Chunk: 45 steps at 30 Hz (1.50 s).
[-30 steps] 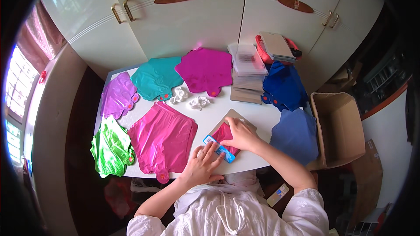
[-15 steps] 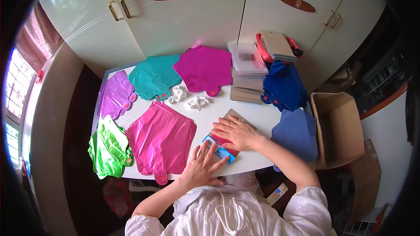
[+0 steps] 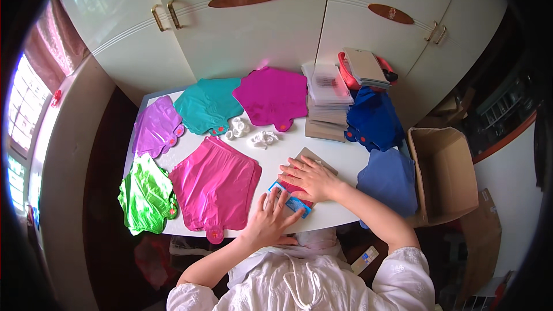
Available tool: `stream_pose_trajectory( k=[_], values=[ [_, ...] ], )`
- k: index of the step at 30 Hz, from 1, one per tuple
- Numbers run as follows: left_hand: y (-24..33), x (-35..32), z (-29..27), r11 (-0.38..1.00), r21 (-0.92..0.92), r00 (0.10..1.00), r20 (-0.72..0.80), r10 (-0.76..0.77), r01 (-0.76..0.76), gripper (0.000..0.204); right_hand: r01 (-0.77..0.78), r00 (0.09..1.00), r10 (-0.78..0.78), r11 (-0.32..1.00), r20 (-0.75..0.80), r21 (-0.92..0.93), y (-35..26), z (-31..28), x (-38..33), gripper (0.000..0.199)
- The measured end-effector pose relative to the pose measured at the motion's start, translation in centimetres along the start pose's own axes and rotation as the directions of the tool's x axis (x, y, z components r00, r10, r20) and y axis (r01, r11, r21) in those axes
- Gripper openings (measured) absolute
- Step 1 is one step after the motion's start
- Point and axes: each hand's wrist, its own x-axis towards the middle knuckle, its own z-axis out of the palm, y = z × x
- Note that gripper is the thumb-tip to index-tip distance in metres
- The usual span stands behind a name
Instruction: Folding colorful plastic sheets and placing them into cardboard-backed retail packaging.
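My right hand (image 3: pixel 311 179) lies flat, fingers spread, over a thin packet near the table's front edge. Under it show a beige card (image 3: pixel 306 152) at the far end and a dark pink folded piece (image 3: pixel 291 188). The near end of the packet carries a bright blue strip (image 3: pixel 300 205) with a pale patch. My left hand (image 3: pixel 267 217) rests with its fingertips on this strip, fingers stretched and the thumb apart. Both hands hide much of the packet. Left of them lies a pink glossy flat balloon-like piece (image 3: pixel 216 190).
More glossy pieces lie around: green (image 3: pixel 147 196), purple (image 3: pixel 155 126), teal (image 3: pixel 207 106), magenta (image 3: pixel 272 98), dark blue (image 3: pixel 374 118) and blue (image 3: pixel 389 181). White crumpled bits (image 3: pixel 263 139), a stack of cards (image 3: pixel 327 112), a red basket (image 3: pixel 345 70) and a cardboard box (image 3: pixel 449 178) are also here.
The whole view has shifted slightly, so the table sits a little lower and to the right. Both hands stay on the packet; the left fingers have shifted slightly on the blue strip.
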Motion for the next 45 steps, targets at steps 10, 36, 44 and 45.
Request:
stream_pose_trajectory(
  k=[10, 36, 44, 45],
  values=[
    [0.6, -0.1, 0.1, 1.000, 0.011, 0.999, -0.029, -0.016, 0.016, 0.086, 0.036, 0.981, -0.028, 0.999, 0.193, -0.037, -0.3, -2.0, 0.5, 0.103],
    [5.5, 0.3, 0.8, 0.967, 0.096, 0.968, -0.109, -0.225, 0.235, 0.081, -0.097, 0.870, 0.234, 0.944, -0.434, 0.315, 4.2, -0.3, 15.0, 0.014],
    [4.3, 0.8, 0.4, 0.981, 0.108, 0.979, -0.138, -0.149, 0.164, 0.057, -0.168, 0.931, 0.170, 0.985, -0.323, 0.034, 4.7, 1.1, 20.6, 0.011],
    [4.3, 0.7, 0.5, 0.981, 0.105, 0.979, -0.141, -0.147, 0.162, 0.057, -0.136, 0.909, 0.151, 0.988, -0.389, 0.067, 4.6, 0.6, 20.3, 0.012]
  ],
)
